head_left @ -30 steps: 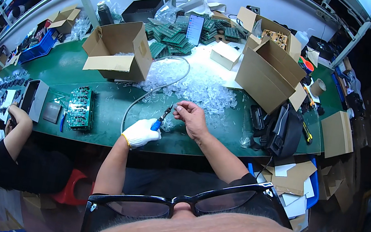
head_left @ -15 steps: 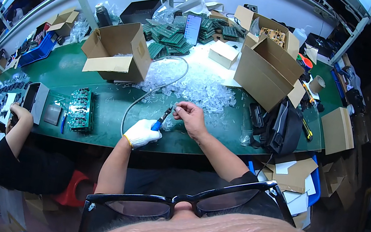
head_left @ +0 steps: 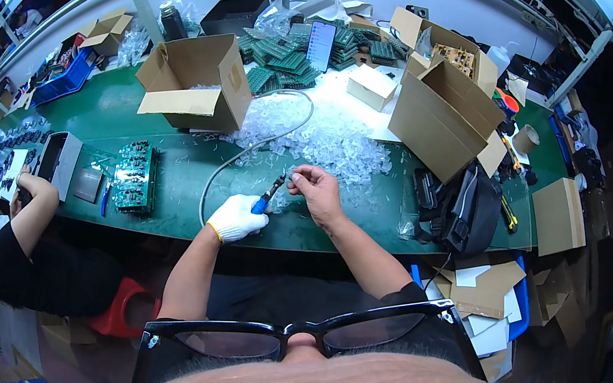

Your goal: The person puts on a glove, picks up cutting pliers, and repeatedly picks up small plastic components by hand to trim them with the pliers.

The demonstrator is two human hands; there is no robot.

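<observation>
Nearest, below the eyeglasses' [head_left: 294, 329] frame line in front of the person, the gloved left hand [head_left: 234, 218] has its grip wrapped round a blue-handled handpiece [head_left: 261, 205], whose dark metal nose points up and away. Just beside that nose, the bare right hand [head_left: 319, 197] has thumb and forefinger pressed together, seemingly pinching a small clear piece [head_left: 291, 175]; its outline is too small to make out, and I cannot tell whether nose and piece touch. Both sit over the near part of the green tabletop [head_left: 181, 202].

Over the last 1 second almost nothing has changed: the 2 hands keep nearly the same pose, with only a slight shift of the whole view. I judge that the work is being held steady at 1 spot on this piece.

To the left stands a stack of populated circuit boards [head_left: 133, 177]; to the right lies a black bag [head_left: 473, 221]. Beyond the hands, a grey hose [head_left: 310, 113] loops over a heap of clear plastic pieces [head_left: 338, 152], between 2 open cardboard boxes. Farther back are a small white box [head_left: 371, 88], a lit phone [head_left: 320, 46] and piled green circuit boards [head_left: 287, 58].
</observation>
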